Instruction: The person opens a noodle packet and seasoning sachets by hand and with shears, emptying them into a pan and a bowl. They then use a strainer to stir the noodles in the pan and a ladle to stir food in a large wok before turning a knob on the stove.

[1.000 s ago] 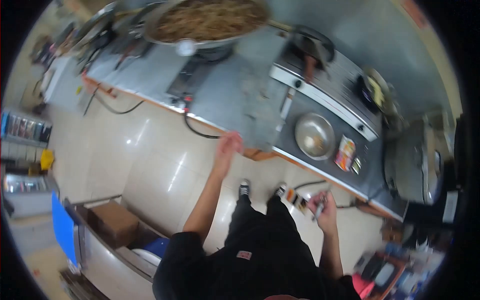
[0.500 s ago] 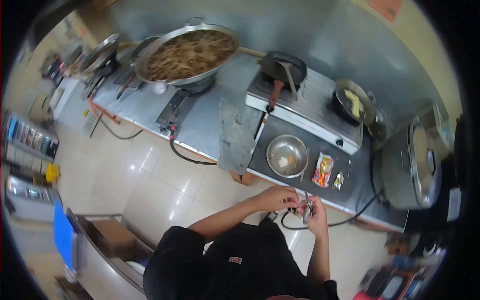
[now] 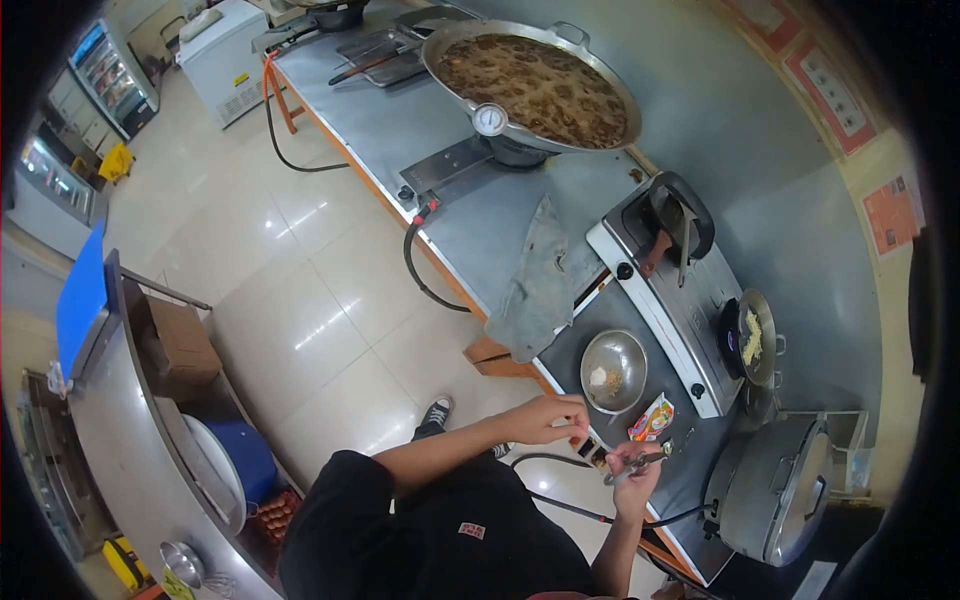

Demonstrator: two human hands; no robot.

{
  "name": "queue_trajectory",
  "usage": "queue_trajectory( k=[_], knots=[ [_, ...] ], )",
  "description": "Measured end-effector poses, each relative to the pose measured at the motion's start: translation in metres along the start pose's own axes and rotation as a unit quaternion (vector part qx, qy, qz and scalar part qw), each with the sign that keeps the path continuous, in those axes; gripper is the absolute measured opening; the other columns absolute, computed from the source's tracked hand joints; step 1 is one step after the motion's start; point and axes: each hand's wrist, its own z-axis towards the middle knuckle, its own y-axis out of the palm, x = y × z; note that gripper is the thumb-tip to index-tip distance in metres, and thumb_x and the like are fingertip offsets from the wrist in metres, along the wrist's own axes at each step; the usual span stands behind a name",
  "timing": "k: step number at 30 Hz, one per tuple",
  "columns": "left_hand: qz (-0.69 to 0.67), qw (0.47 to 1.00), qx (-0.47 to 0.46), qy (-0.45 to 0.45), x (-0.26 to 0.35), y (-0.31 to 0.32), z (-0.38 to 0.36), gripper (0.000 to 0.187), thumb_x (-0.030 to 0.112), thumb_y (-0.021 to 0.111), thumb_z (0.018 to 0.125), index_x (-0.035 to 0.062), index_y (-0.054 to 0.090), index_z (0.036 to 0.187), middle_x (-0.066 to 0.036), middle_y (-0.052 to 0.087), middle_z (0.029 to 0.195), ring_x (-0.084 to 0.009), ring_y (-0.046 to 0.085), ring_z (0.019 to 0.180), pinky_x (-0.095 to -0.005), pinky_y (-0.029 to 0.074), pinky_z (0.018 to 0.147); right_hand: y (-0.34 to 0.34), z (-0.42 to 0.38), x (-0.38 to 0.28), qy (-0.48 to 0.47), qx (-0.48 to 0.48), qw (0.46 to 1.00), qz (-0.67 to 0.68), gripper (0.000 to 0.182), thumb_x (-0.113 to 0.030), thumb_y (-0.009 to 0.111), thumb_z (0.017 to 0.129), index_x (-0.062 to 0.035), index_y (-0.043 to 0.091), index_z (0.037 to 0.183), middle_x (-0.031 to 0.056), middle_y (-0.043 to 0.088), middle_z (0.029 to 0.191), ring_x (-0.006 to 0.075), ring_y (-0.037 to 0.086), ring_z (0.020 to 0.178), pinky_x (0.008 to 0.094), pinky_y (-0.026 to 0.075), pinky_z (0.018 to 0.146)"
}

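Metal tool is staying clamped in the right hand, the left hand, hold unclear, now sitting farther apart.

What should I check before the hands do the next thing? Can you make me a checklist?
1. Right hand holding the metal tool: ok.
2. Left hand empty: cannot tell; something tiny could be hidden.
3. Metal bowl upright: ok.
4. Bright packet outside the bowl: ok, it lies beside it.
5. Grey cloth clear of the big pan: ok, they're apart.
6. Flame off under the big pan: cannot tell; that spot is hidden.
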Motion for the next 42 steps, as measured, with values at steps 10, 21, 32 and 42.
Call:
queue_trajectory(
  k=[10, 21, 32, 42],
  knots=[
    [-0.478, 0.874, 0.081, -0.032, -0.069, -0.003, -0.005, 0.014, 0.017, 0.057, 0.094, 0.0061, 0.054, 0.101, -0.005, 0.054, 0.092, -0.0168, 0.058, 0.087, -0.0312, 0.048, 0.078, 0.043, 0.007, -0.014, -0.074, 0.070, 0.995, -0.019, 0.040, 0.003, 0.074, 0.074, -0.0090, 0.040, 0.090, 0.0077, 0.057, 0.080, 0.0136, 0.056, 0.071, 0.0256, 0.046, 0.064],
    [-0.578, 0.797, 0.012, -0.175, -0.077, 0.071, 0.014, 0.054, 0.045, 0.046, 0.096, 0.0070, 0.039, 0.134, -0.010, 0.050, 0.129, -0.0184, 0.046, 0.122, -0.0360, 0.040, 0.100, 0.059, 0.014, 0.015, -0.051, 0.281, 0.958, 0.039, 0.031, -0.006, 0.072, 0.080, -0.0070, 0.045, 0.095, 0.0083, 0.058, 0.088, 0.0137, 0.058, 0.077, 0.0248, 0.049, 0.064],
    [-0.533, 0.780, 0.247, -0.215, -0.067, 0.046, 0.062, 0.032, 0.037, 0.037, 0.101, 0.0129, 0.049, 0.118, -0.004, 0.062, 0.103, -0.0125, 0.060, 0.080, -0.0270, 0.049, 0.067, 0.013, -0.001, 0.021, 0.081, 0.123, 0.971, -0.187, 0.043, -0.026, 0.070, 0.085, 0.0000, 0.054, 0.116, -0.0002, 0.053, 0.081, 0.0081, 0.047, 0.070, 0.0231, 0.040, 0.063],
    [-0.476, 0.813, 0.213, -0.259, -0.066, 0.066, 0.070, 0.033, 0.037, 0.034, 0.102, 0.0136, 0.046, 0.121, -0.004, 0.057, 0.112, -0.0147, 0.056, 0.091, -0.0303, 0.045, 0.075, 0.013, -0.002, 0.004, 0.195, 0.100, 0.948, -0.229, 0.053, -0.041, 0.074, 0.077, -0.0018, 0.060, 0.110, 0.0002, 0.048, 0.067, 0.0104, 0.042, 0.062, 0.0272, 0.035, 0.056]
  ],
)
